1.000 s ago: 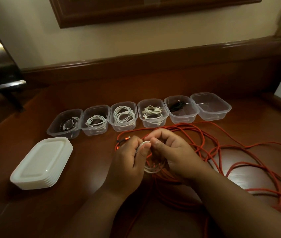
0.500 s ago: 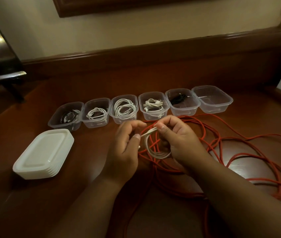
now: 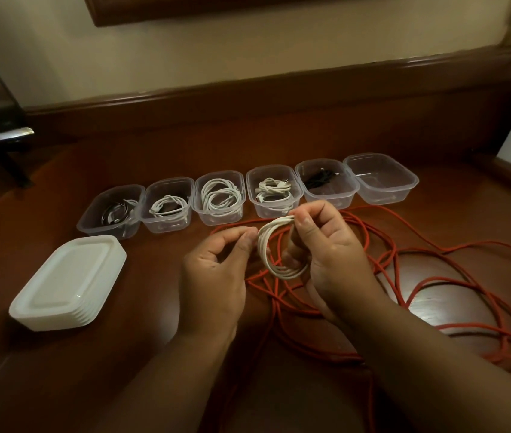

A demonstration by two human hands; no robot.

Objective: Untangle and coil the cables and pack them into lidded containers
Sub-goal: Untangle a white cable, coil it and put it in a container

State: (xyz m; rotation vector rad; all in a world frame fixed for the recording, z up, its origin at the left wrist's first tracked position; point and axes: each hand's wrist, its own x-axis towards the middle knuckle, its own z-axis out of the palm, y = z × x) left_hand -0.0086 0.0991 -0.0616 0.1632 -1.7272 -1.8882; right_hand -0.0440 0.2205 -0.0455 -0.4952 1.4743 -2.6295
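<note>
Right hand (image 3: 330,257) pinches one white cable coil (image 3: 274,248) above the tabletop (image 3: 60,370); left hand (image 3: 213,276), fingers curled, touches it. Six open containers (image 3: 382,179), five filled; one lid stack (image 3: 67,282); one red cable (image 3: 435,276).

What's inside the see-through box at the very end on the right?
The rightmost box looks empty; only its clear bottom shows. The box next to it holds a black cable.

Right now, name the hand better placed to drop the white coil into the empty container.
Right. The right hand already grips the white cable coil, and the empty container sits at the row's right end, just beyond it. The left hand only touches the coil's edge.
</note>
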